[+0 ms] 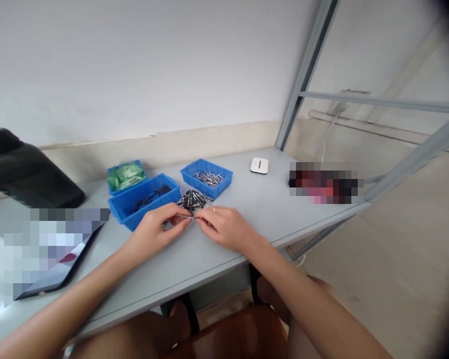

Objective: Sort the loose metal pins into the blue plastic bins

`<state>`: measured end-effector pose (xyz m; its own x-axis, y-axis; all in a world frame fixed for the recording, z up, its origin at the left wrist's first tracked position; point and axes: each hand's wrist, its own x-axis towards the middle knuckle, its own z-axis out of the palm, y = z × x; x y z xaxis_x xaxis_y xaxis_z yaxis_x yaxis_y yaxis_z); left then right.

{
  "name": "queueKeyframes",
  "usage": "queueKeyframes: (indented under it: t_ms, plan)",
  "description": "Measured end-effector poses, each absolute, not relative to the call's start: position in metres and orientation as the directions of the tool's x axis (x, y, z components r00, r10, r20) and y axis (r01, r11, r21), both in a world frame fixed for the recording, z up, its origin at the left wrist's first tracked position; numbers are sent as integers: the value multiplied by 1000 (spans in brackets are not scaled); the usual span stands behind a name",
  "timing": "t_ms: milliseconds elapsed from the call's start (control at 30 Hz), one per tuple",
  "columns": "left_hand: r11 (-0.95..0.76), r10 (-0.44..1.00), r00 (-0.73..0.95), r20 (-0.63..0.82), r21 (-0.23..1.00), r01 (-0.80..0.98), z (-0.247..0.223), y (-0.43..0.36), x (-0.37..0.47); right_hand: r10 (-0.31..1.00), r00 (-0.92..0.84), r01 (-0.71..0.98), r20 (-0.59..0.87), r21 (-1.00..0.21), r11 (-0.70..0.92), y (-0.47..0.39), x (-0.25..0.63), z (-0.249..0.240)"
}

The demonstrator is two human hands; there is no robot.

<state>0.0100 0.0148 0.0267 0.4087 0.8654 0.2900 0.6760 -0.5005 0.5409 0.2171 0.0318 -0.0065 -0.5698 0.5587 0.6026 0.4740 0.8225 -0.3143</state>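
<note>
My left hand (160, 228) is closed on a thin metal pin (184, 216), which points right toward my other hand. Fingertips of my right hand (222, 227) are pinched at the pin's right end; whatever else they hold is too small to make out. Just behind both hands lies a pile of dark and silver metal pins (194, 198) on the grey table (164, 279). Left of the pile, a long blue bin (129, 217) contains dark small parts. Behind the pile, another blue bin (224, 185) holds silver pins.
A third blue bin with green plastic (126, 175) stands at the back left. Further left are a dark bottle (41, 172) and a tablet (62, 271), partly blurred out. A white square device (259, 166) and a pixelated dark-red item (325, 187) lie to the right, near a metal frame (303, 75).
</note>
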Motion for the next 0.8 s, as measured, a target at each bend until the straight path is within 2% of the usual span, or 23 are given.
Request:
queueKeyframes:
  t_ms: [233, 533, 667, 800]
  plan:
    - [-501, 864, 413, 286, 568, 654, 27, 15, 11, 566, -582, 510, 584, -279, 813, 32, 216, -7]
    - [-441, 890, 402, 214, 626, 643, 27, 14, 11, 554, -626, 520, 549, -236, 821, 31, 216, -9]
    - [-420, 898, 395, 192, 636, 647, 27, 11, 10, 557, -572, 505, 602, -277, 818, 31, 217, -6]
    - [-460, 882, 420, 213, 587, 667, 27, 11, 11, 532, -521, 452, 668, -313, 835, 29, 219, -2]
